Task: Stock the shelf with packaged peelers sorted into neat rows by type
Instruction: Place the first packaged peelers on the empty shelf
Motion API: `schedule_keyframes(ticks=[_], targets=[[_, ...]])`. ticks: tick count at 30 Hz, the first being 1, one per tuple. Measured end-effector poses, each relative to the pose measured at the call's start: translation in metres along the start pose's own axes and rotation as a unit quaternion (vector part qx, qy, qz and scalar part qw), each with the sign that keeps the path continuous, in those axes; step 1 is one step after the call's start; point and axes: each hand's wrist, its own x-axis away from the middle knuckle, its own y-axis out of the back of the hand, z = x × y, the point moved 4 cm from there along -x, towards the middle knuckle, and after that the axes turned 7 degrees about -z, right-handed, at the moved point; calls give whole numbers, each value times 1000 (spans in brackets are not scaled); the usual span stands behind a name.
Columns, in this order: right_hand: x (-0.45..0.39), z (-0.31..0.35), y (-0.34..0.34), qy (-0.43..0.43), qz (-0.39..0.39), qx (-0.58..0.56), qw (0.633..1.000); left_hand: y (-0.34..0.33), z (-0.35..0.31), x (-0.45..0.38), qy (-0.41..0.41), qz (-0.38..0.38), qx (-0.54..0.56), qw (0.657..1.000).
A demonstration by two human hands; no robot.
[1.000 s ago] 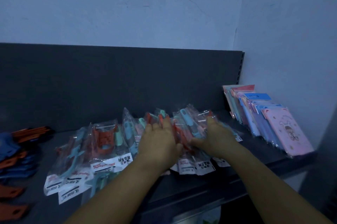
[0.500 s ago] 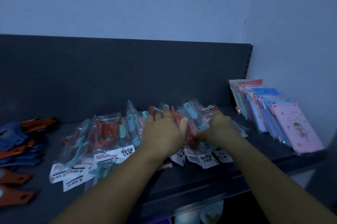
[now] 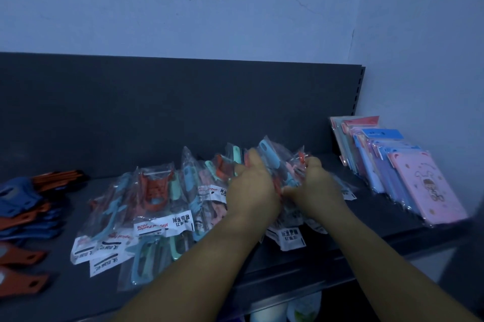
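Both hands are in the middle of the frame, buried in a bunch of clear plastic packets of peelers (image 3: 277,164) with blue, mint and orange handles. The left hand (image 3: 252,190) curls its fingers over the left side of that bunch and grips it, knuckles toward the camera. The right hand (image 3: 314,185) closes round the right side of the same bunch, thumb up near an orange piece at the top. The two hands sit just beside each other, almost touching at the wrists, with the packets squeezed upright between them.

The bunch stands on a dark grey metal shelf (image 3: 379,214), near its dark back panel (image 3: 157,112). White label cards (image 3: 289,236) poke out under the hands at the front.

Left of centre, more clear packets lie flat and overlapping: one holds a wide orange peeler (image 3: 154,185), and others hold mint and light blue peelers (image 3: 110,211), their white printed cards pointing to the shelf's front edge. A light blue peeler packet (image 3: 142,264) lies nearest the front edge.

At the far left edge of the frame, loose-looking dark blue and orange flat tools (image 3: 23,211) lie in a pile; whether they are wrapped, I cannot tell.

At the right, a row of flat pink and blue packets (image 3: 408,175) leans back in a stack, the front one pink with a cartoon figure.

Above the shelf, a pale wall (image 3: 262,7) shows a thin crack.
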Motion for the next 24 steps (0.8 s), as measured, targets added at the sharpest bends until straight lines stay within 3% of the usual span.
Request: schedule_keyframes(ticks=[12,17,24], targets=[[11,-7,23,10,-45,-63,997,15,8,3,32,-82,141,986],[14,-7,26,-4,-44,-90,995,16,9,7,54,-78,181,979],[23,3,26,-8,-82,-177,981,15,7,15,133,-30,358,924]])
